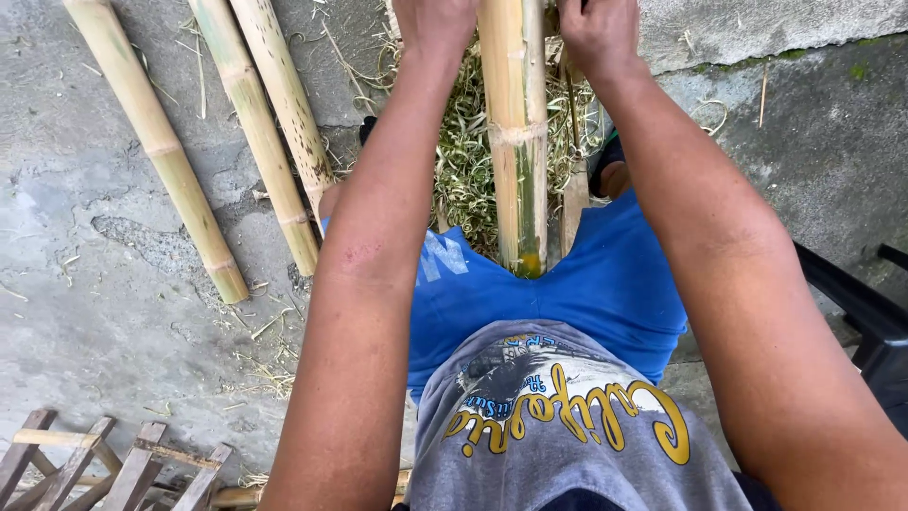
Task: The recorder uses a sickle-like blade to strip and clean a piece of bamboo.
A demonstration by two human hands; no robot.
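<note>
Between the knees, a yellow-green bamboo pole (516,132) with a ringed joint stands upright, its lower end at the blue shorts (605,284). Left hand (433,21) and right hand (596,33) flank its top, touching it; their finger grip cannot be told. Three bamboo poles (255,123) lie on concrete at the left.

No packages, labels, signs or screens in view.
</note>
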